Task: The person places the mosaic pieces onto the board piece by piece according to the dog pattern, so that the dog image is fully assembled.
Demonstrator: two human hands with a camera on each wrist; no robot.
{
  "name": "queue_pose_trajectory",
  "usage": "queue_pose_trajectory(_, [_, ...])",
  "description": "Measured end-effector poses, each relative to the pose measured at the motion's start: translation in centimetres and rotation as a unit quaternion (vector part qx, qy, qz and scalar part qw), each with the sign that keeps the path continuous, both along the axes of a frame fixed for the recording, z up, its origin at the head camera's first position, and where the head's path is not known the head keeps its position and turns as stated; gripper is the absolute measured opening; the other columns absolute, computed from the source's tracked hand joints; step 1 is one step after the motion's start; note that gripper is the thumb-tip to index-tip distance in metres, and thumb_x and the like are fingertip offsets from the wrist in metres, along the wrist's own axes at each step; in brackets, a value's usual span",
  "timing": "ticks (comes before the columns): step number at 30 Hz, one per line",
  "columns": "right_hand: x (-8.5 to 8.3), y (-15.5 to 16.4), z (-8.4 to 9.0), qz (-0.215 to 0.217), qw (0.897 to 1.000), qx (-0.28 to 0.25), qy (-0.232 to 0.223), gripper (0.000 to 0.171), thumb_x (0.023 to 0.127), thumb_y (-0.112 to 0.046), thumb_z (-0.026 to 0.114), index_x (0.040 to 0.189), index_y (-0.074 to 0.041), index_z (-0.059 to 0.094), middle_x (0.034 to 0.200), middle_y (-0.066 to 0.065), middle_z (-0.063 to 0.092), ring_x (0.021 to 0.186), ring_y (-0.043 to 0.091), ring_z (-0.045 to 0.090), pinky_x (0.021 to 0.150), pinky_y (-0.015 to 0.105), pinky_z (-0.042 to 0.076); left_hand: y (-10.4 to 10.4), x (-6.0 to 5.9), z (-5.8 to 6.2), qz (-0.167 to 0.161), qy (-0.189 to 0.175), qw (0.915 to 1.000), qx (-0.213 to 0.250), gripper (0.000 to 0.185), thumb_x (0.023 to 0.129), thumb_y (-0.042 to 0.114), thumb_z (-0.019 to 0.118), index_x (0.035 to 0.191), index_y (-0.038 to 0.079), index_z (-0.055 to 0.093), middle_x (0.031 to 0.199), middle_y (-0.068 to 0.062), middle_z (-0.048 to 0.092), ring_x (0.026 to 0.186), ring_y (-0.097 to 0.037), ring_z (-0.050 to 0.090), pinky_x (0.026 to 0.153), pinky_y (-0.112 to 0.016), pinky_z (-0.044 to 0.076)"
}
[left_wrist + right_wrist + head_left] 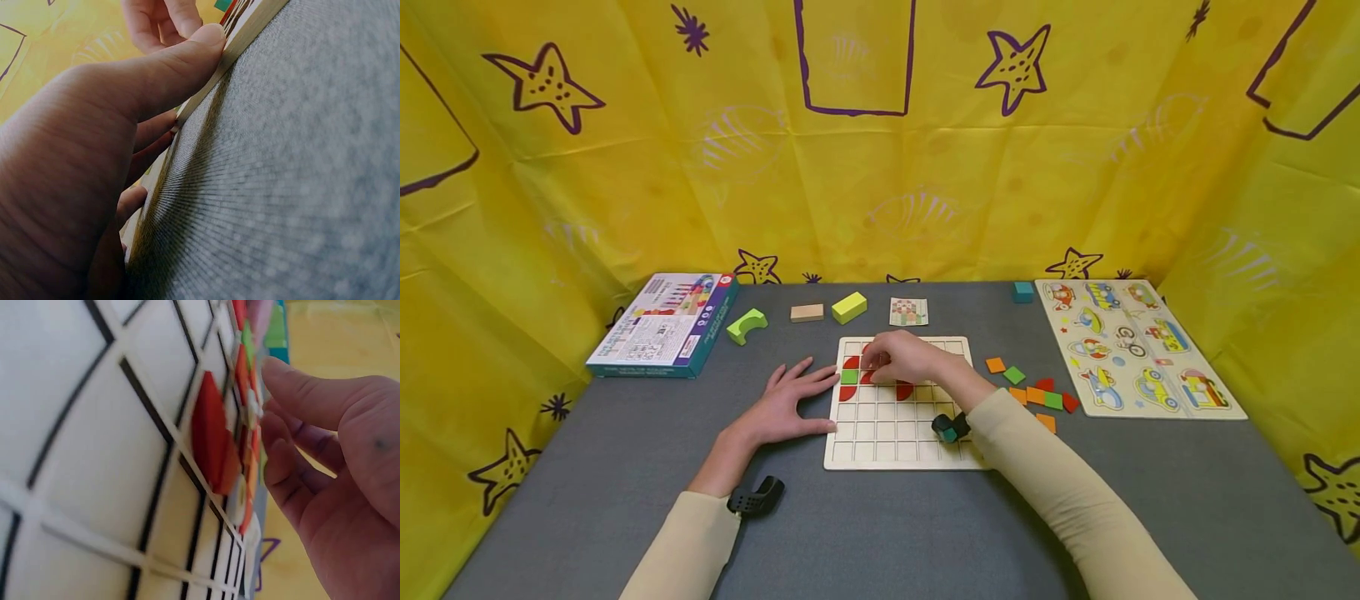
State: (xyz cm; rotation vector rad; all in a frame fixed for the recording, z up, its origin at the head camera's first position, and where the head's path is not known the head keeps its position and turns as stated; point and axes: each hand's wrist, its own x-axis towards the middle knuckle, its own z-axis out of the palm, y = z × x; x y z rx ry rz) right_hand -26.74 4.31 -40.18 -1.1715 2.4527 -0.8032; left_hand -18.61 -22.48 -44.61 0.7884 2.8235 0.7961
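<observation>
A wooden grid board (865,454) lies flat on the table with red quarter-round pieces (847,392) and a green square (849,377) in its upper-left cells. Along the board's left edge, my left hand (786,406) rests with spread fingers, its thumb and fingertips touching the rim. My right hand (904,357) hovers over the upper cells, fingers bent downward. In the right wrist view its thumb and fingertips (279,370) stand apart, with nothing visible between them. Another red piece (212,434) sits in the grid there. The right hand partly hides the upper rows.
Loose orange, green and red tiles (1035,395) lie right of the board. A small pattern card (908,312), yellow block (849,307), pinkish block (807,312) and green arch (747,326) stand behind. A box (662,325) lies left, a picture puzzle (1138,350) and teal cube (1023,292) right.
</observation>
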Motion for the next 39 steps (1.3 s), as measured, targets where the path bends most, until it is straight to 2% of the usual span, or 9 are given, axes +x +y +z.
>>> queue_pose_trajectory(11, [0.1, 5.5, 0.8, -0.062, 0.996, -0.048, -0.05, 0.024, 0.094, -0.014, 0.073, 0.117, -0.006, 0.071, 0.103, 0.002, 0.068, 0.093, 0.019, 0.061, 0.081, 0.035, 0.052, -0.1, -0.1, 0.0, -0.004, 0.002, 1.0, -0.001, 0.085, 0.084, 0.058, 0.075, 0.152, 0.015, 0.048, 0.159, -0.002, 0.039, 0.151, -0.04, 0.013, 0.113, -0.068, -0.002])
queue_pose_trajectory(19, [1.1, 10.3, 0.7, -0.109, 0.992, -0.04, -0.055, 0.026, 0.093, -0.014, 0.075, 0.117, -0.006, 0.071, 0.103, 0.002, 0.067, 0.092, 0.021, 0.06, 0.081, 0.037, 0.052, 0.0, -0.2, -0.1, -0.007, 0.002, 1.0, 0.002, 0.084, 0.084, 0.058, 0.075, 0.152, 0.015, 0.048, 0.16, -0.002, 0.038, 0.151, -0.04, 0.013, 0.113, -0.068, -0.002])
queue_pose_trajectory(29, [2.2, 14.6, 0.2, -0.114, 0.992, -0.027, -0.037, 0.021, 0.091, -0.01, 0.075, 0.111, -0.003, 0.072, 0.093, -0.001, 0.068, 0.082, 0.018, 0.059, 0.077, 0.036, 0.052, 0.0, 0.0, -0.1, -0.003, 0.003, 1.0, 0.004, 0.084, 0.084, 0.056, 0.076, 0.152, 0.014, 0.049, 0.159, -0.003, 0.039, 0.151, -0.041, 0.014, 0.113, -0.068, -0.002])
queue_pose_trajectory(39, [2.8, 16.2, -1.0, -0.098, 0.995, 0.006, -0.005, 0.017, 0.087, -0.007, 0.079, 0.103, -0.005, 0.073, 0.088, -0.004, 0.066, 0.079, 0.013, 0.06, 0.072, 0.031, 0.053, -0.1, 0.0, -0.1, -0.002, 0.003, 1.0, 0.004, 0.084, 0.084, 0.057, 0.076, 0.152, 0.015, 0.049, 0.159, -0.002, 0.039, 0.151, -0.041, 0.013, 0.113, -0.067, -0.002])
